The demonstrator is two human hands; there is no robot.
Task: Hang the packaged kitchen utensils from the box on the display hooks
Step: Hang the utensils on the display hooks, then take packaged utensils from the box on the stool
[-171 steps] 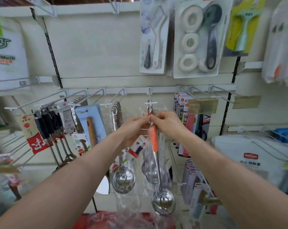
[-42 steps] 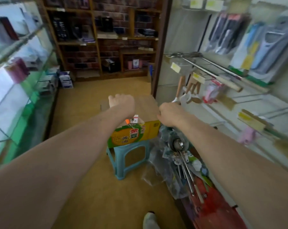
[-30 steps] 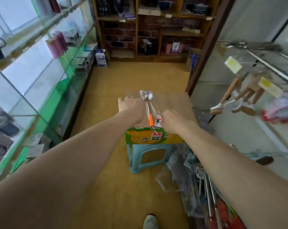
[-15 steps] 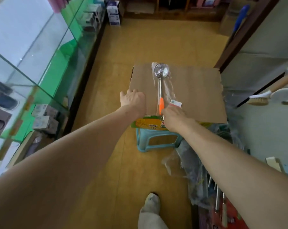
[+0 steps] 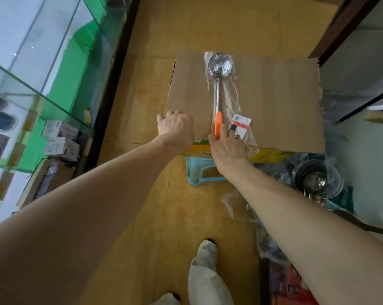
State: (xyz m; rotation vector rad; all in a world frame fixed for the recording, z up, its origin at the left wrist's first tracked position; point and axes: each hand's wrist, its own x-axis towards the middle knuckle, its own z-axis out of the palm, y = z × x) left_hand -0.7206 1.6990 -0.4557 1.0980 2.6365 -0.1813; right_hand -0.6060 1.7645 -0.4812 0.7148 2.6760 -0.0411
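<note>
A packaged ladle (image 5: 218, 89) lies flat on the cardboard flap (image 5: 274, 102) of a box (image 5: 267, 154), in the upper middle of the frame. Its steel bowl points toward the top of the picture and its orange handle toward the person, all of it inside a clear plastic sleeve. A small printed label card (image 5: 241, 125) lies in the sleeve just right of the handle. The right hand (image 5: 227, 146) is at the near end of the ladle and pinches the orange handle between thumb and fingers through the plastic. The left hand (image 5: 175, 126) sits at the flap's near left corner, knuckles up and fingers curled over the cardboard, grasping that corner. The box's yellow printed side shows below the flap, and the box stands on a light blue stool (image 5: 191, 172) on the yellowish floor (image 5: 181, 216). At the right of the frame, more wrapped steel ladles (image 5: 316, 181) lie in a heap of clear plastic. A glass display case (image 5: 54, 73) with green edges fills the left side. One light shoe (image 5: 206, 249) shows at the bottom centre.
</note>
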